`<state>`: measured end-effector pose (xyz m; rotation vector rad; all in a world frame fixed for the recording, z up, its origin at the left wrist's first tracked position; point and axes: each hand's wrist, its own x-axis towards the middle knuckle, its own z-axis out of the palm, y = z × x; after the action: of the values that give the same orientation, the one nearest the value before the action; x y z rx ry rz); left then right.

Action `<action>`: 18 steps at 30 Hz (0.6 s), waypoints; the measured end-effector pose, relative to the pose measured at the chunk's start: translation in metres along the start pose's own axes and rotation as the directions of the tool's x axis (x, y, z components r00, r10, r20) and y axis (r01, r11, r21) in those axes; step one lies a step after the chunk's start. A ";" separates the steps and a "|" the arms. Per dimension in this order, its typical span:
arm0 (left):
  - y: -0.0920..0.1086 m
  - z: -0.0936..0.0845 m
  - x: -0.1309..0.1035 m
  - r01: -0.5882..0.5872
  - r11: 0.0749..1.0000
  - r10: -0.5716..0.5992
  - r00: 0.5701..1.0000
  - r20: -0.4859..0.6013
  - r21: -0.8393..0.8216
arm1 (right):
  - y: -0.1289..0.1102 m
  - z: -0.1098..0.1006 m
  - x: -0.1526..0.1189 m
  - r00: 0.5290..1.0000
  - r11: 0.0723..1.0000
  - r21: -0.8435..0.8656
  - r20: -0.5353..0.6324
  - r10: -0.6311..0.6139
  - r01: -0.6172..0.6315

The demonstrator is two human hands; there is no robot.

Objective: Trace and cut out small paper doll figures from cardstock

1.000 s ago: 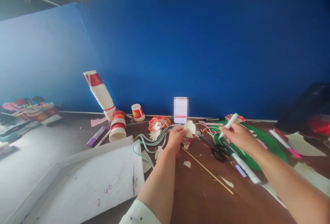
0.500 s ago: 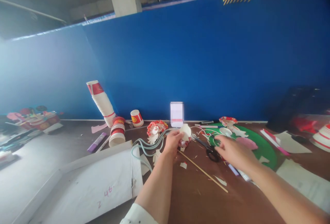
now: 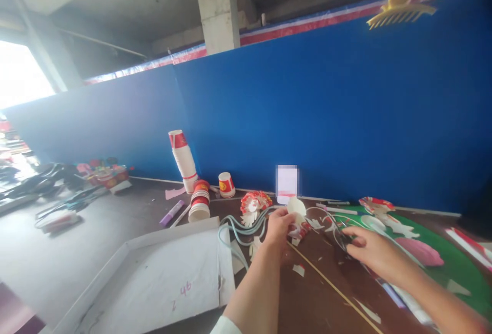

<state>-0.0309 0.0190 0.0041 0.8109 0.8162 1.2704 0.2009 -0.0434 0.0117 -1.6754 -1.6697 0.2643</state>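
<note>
My left hand (image 3: 280, 227) pinches a round cream-white paper piece (image 3: 296, 210) between thumb and fingers. Red and white cut paper (image 3: 299, 230) is just below it, and I cannot tell whether it is joined to the round piece. Black-handled scissors (image 3: 342, 240) are in my right hand (image 3: 365, 246), its fingers closed at the handles; the blades are blurred and point up and away. Under my left hand, a thin wooden stick (image 3: 330, 283) slants across the brown table (image 3: 319, 313). A red-and-white paper flower (image 3: 255, 203) lies beyond my left hand.
Stacked paper cups (image 3: 183, 162) lean at the back left, near a single cup (image 3: 226, 185). A white box lid (image 3: 154, 272) fills the front left. Pale blue cords (image 3: 242, 228) curl beside it. On the right, a green round sheet (image 3: 453, 267) bears a pink paper piece (image 3: 418, 251).
The camera has turned left and up, so everything sits further right and lower. My right hand has closed on the scissors and their blades have swung. My left hand keeps the round paper.
</note>
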 end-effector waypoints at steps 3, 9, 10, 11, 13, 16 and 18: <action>-0.002 -0.002 0.004 -0.033 0.999 0.033 0.999 0.003 0.017 | -0.009 0.003 0.004 0.982 0.958 0.271 0.183 0.043 -0.092; -0.004 -0.008 0.013 -0.105 0.994 0.106 0.993 -0.046 0.010 | -0.056 0.027 0.008 0.946 0.780 0.564 0.305 0.109 -0.272; -0.004 -0.009 0.015 -0.125 0.992 0.124 0.991 -0.052 -0.005 | -0.061 0.031 0.009 0.952 0.772 0.578 0.285 0.112 -0.264; -0.005 -0.009 0.016 -0.142 0.990 0.140 0.988 -0.058 -0.023 | -0.065 0.035 0.011 0.957 0.768 0.587 0.268 0.113 -0.256; -0.006 -0.011 0.020 -0.163 0.984 0.159 0.985 -0.060 -0.070 | -0.067 0.042 0.012 0.960 0.764 0.595 0.252 0.119 -0.250; -0.006 -0.011 0.021 -0.169 0.977 0.165 0.985 -0.044 -0.128 | -0.067 0.045 0.010 0.950 0.763 0.591 0.297 0.096 -0.262; -0.005 -0.009 0.020 -0.165 0.971 0.163 0.986 -0.025 -0.172 | -0.069 0.042 0.005 0.930 0.757 0.591 0.362 0.059 -0.278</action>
<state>-0.0345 0.0391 -0.0058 0.7433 0.6466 1.4721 0.1224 -0.0324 0.0264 -1.2901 -1.4048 1.1252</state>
